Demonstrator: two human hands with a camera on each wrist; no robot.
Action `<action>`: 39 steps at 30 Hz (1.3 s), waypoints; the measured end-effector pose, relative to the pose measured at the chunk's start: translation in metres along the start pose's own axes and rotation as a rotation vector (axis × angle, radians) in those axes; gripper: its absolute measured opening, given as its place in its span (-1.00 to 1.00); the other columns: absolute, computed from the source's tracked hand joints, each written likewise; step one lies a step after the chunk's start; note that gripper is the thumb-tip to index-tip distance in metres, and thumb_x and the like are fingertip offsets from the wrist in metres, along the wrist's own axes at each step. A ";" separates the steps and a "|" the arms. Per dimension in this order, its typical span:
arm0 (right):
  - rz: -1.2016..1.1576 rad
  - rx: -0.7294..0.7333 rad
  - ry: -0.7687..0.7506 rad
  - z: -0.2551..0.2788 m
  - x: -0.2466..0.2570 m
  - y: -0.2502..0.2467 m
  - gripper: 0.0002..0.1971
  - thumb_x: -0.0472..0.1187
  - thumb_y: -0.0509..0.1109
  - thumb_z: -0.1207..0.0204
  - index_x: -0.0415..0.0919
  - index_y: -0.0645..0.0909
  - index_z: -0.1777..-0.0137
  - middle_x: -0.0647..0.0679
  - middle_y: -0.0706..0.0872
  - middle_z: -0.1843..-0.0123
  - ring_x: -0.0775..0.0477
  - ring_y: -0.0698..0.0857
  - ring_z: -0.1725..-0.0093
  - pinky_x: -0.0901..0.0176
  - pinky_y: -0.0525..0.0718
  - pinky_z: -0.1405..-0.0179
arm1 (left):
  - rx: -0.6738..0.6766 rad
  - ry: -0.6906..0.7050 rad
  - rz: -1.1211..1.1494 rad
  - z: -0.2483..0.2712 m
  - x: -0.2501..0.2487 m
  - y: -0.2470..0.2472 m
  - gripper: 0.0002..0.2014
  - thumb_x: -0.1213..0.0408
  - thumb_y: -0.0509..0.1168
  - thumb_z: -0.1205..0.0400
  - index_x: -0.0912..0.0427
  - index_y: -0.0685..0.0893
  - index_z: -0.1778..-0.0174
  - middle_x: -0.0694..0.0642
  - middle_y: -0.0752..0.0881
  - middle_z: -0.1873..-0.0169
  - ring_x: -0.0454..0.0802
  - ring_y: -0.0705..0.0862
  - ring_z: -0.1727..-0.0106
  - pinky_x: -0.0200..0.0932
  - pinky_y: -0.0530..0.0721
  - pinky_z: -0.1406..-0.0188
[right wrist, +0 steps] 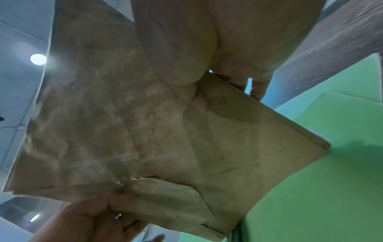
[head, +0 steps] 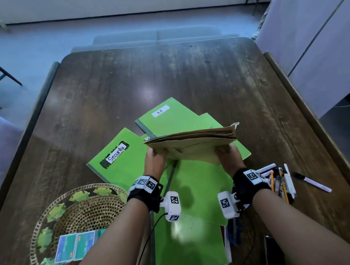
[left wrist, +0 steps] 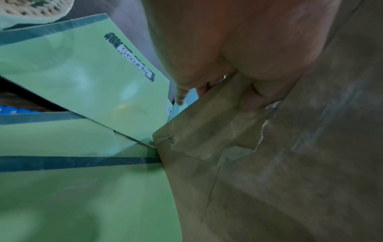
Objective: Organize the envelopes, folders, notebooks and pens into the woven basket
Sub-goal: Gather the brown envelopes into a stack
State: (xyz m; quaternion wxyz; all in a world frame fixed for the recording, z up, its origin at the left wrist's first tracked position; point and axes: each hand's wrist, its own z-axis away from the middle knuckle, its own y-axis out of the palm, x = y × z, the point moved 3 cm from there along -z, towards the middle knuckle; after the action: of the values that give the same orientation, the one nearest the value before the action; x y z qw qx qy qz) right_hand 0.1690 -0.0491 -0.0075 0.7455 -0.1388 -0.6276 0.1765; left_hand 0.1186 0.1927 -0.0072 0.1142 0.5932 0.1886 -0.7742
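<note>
Both hands hold a stack of brown paper envelopes above the table, tilted up on edge. My left hand grips the stack's left end, and my right hand grips its right end. The envelopes fill the left wrist view, pinched by my left hand; in the right wrist view my right hand pinches the envelopes. Several green folders lie spread beneath, one labelled Security, one labelled H-R. The woven basket sits at the front left. Pens and markers lie to the right.
Inside the basket's near side lies a pair of blue-green booklets. A single marker rests apart from the pen pile. The dark wooden table extends beyond the folders. Chairs stand around the table.
</note>
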 end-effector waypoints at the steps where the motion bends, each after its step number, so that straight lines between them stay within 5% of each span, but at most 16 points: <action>1: -0.007 -0.014 -0.002 -0.001 -0.001 -0.001 -0.73 -0.30 0.36 -0.51 -0.39 0.62 -0.18 -0.17 0.69 0.01 -0.08 0.60 0.02 0.21 0.41 0.09 | -0.009 0.005 0.012 -0.002 -0.001 0.000 -0.73 0.51 0.24 -0.62 0.25 0.72 -0.18 0.10 0.81 -0.06 0.02 0.73 -0.05 0.01 0.68 -0.19; 8: 0.082 0.015 0.086 -0.006 -0.018 0.000 -0.54 -0.04 0.26 -0.32 -0.37 0.64 -0.08 -0.21 0.70 0.10 -0.05 0.58 0.10 0.16 0.43 0.13 | 0.022 -0.063 0.015 -0.008 -0.002 0.010 -0.73 0.48 0.25 -0.64 0.00 0.70 -0.06 0.00 0.80 -0.06 0.04 0.73 -0.14 0.06 0.65 -0.29; 11: 0.120 0.021 0.088 -0.007 -0.012 -0.001 -0.63 -0.14 0.33 -0.47 -0.41 0.62 -0.15 -0.23 0.68 0.07 -0.09 0.59 0.06 0.16 0.40 0.12 | 0.026 -0.081 -0.014 -0.011 -0.001 0.010 -0.72 0.47 0.26 -0.62 -0.03 0.71 -0.04 0.00 0.80 -0.08 0.06 0.73 -0.17 0.12 0.65 -0.33; 14: 0.123 0.028 0.063 -0.010 -0.005 -0.001 -0.54 -0.06 0.24 -0.35 -0.38 0.60 -0.14 -0.20 0.64 0.12 -0.15 0.57 0.12 0.14 0.39 0.15 | 0.019 -0.047 -0.052 -0.009 -0.008 0.006 -0.77 0.42 0.27 -0.63 -0.02 0.70 -0.02 0.01 0.80 -0.06 0.07 0.74 -0.15 0.13 0.66 -0.30; 18: 0.072 0.092 0.034 -0.009 0.010 0.009 -0.80 -0.10 0.36 -0.53 -0.19 0.59 -0.07 -0.19 0.73 0.07 -0.21 0.67 0.08 0.03 0.52 0.16 | 0.013 -0.017 -0.077 -0.001 -0.017 -0.017 -0.80 0.35 0.35 -0.64 0.06 0.63 -0.16 -0.02 0.78 -0.06 0.05 0.74 -0.15 -0.03 0.67 -0.18; 21: 0.049 0.132 0.018 0.003 0.030 0.026 -0.75 -0.29 0.34 -0.54 -0.05 0.59 -0.18 -0.09 0.78 -0.06 -0.23 0.72 -0.08 -0.17 0.68 -0.15 | 0.023 0.027 -0.106 0.006 -0.023 -0.054 -0.68 0.22 0.33 -0.59 -0.07 0.59 -0.27 -0.09 0.80 -0.11 -0.01 0.76 -0.17 0.09 0.71 -0.22; 23: 0.021 0.157 -0.021 0.015 0.052 0.045 -0.66 -0.32 0.34 -0.52 0.03 0.58 -0.23 -0.01 0.77 -0.10 -0.17 0.72 -0.15 -0.22 0.67 -0.25 | 0.003 0.061 -0.112 0.008 -0.028 -0.086 -0.66 0.31 0.30 -0.65 -0.07 0.55 -0.33 -0.11 0.77 -0.14 -0.03 0.73 -0.19 -0.02 0.68 -0.19; 27: 0.030 0.144 -0.161 0.050 0.099 0.090 -0.82 -0.25 0.35 -0.62 -0.07 0.57 -0.19 -0.01 0.73 -0.01 -0.15 0.72 -0.03 -0.14 0.73 -0.07 | -0.043 0.124 -0.105 0.016 -0.034 -0.159 -0.65 0.36 0.31 -0.70 0.07 0.52 -0.41 -0.07 0.75 -0.18 -0.04 0.71 -0.24 -0.04 0.66 -0.28; 33: 0.028 0.228 -0.164 0.107 0.120 0.198 -0.75 -0.09 0.38 -0.48 0.09 0.59 -0.15 -0.02 0.79 -0.14 -0.11 0.77 -0.12 -0.18 0.75 -0.14 | -0.062 0.101 -0.131 0.031 -0.022 -0.279 -0.61 0.42 0.25 -0.70 0.00 0.53 -0.43 -0.06 0.72 -0.18 -0.10 0.65 -0.22 -0.15 0.57 -0.22; 39: 0.103 0.313 0.080 0.143 0.101 0.279 -0.71 -0.21 0.40 -0.49 -0.02 0.66 -0.21 -0.08 0.79 -0.19 -0.11 0.76 -0.12 -0.06 0.74 -0.19 | 0.013 -0.034 -0.240 0.032 0.035 -0.351 -0.70 0.39 0.28 -0.66 -0.06 0.58 -0.23 0.01 0.77 -0.12 0.05 0.72 -0.20 0.08 0.68 -0.24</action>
State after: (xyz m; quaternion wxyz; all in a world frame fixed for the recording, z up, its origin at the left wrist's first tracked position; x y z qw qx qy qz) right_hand 0.0183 0.2436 -0.0121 0.7722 -0.0600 -0.5545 0.3045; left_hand -0.0594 0.4977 0.0217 0.0199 0.5541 0.2511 -0.7935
